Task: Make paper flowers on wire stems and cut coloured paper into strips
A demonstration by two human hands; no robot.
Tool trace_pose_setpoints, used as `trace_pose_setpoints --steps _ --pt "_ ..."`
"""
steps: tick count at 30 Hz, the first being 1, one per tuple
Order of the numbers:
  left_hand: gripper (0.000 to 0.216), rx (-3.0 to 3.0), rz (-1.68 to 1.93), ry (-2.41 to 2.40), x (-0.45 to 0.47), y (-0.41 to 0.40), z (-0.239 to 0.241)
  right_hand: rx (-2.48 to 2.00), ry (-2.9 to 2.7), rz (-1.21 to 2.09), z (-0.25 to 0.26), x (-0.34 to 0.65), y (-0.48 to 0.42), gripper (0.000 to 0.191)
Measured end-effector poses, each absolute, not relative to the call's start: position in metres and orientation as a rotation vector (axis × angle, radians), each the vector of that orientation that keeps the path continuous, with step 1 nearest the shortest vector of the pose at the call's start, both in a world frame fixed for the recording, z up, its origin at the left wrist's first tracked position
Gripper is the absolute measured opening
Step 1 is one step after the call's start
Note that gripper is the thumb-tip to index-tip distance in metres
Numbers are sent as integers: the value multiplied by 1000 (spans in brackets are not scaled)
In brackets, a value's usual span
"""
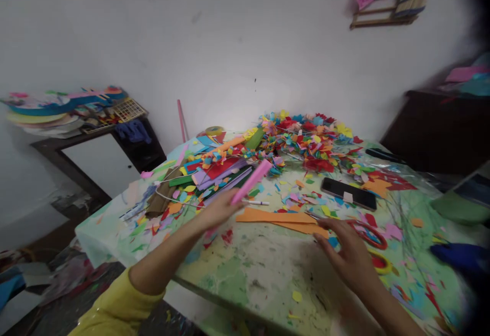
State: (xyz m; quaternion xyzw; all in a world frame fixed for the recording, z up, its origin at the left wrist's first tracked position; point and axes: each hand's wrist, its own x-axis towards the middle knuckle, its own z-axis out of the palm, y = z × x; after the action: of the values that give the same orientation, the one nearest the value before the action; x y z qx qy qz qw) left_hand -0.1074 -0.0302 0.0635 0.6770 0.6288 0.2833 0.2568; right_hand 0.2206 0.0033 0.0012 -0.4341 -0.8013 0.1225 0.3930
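Observation:
My left hand [219, 207] is closed on a pink strip of foam paper [251, 181], which slants up and to the right above the table. My right hand [346, 253] lies on the table with its fingers spread. Its fingertips rest at the end of the orange paper strips [281, 219], and red-handled scissors [368, 234] lie just to its right. A white pen [255, 202] lies between the pink strip and the orange paper.
The green-stained table [252, 269] carries a pile of coloured paper sheets [214, 172], a heap of cut paper flowers [306, 139], a black phone [348, 193], a tape roll [213, 130] and scattered scraps. A dark side table [57, 147] stands at the left, a dark cabinet [440, 126] at the right.

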Motion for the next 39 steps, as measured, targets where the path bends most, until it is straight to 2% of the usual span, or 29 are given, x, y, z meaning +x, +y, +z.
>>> trace_pose_setpoints --steps 2,4,7,17,20,26,29,31,35,37,39 --pt "37 1744 662 1423 -73 -44 57 -1112 -1899 658 13 193 -5 39" --pt "36 1681 611 1236 -46 -54 46 -1067 -1784 991 18 172 -9 41" --pt "37 1612 636 1097 -24 -56 28 -1087 -1579 1204 16 155 -10 44" --pt "55 751 703 767 -15 -43 -4 -1019 -1252 1467 12 159 -9 41" --pt "48 646 728 697 -18 -41 -10 -996 -1243 1490 8 159 -10 37" --pt "22 325 788 699 -15 -42 -10 -985 -1185 1576 1 160 -14 30" --pt "19 271 756 699 -13 -41 -11 -977 -1146 1621 -1 160 -16 26" --pt "22 244 706 752 -13 -40 -11 -970 -1101 1648 -2 161 -16 25" --pt "51 195 611 690 -16 -39 -10 -918 -1005 1685 -1 162 -16 23" --pt "50 218 629 598 -17 -41 -11 -902 -970 1684 1 163 -16 20" --pt "40 274 680 565 -17 -43 -10 -904 -930 1659 3 163 -17 17"
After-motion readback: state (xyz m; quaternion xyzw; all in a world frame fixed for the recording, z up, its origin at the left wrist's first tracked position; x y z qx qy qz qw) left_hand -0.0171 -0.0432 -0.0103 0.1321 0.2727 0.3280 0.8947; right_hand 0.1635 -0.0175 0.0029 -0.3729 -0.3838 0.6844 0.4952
